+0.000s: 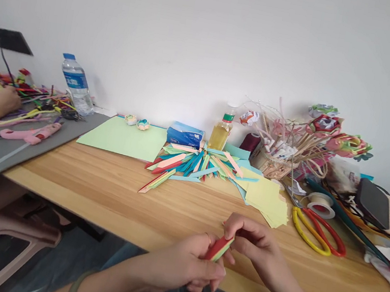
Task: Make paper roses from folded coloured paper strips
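Observation:
My left hand [199,265] grips a small folded paper piece [220,248], red on top with a pale green edge, just above the table's front edge. My right hand [253,239] pinches the upper end of that same piece between thumb and bent forefinger. Parts of the paper are hidden behind the fingers. Beyond both hands lies a pile of folded paper strips [197,165] in red, teal, green and peach. Yellow paper sheets [269,199] lie to the right of the pile.
Red-and-yellow-handled scissors [315,232] and a ribbon spool [321,205] lie at right, near a basket [273,166] of sticks and paper flowers. A glass bottle [221,133] and blue tissue pack [185,135] stand behind the pile. At left are a co-worker's hands [0,101] and a pink glue gun [34,134].

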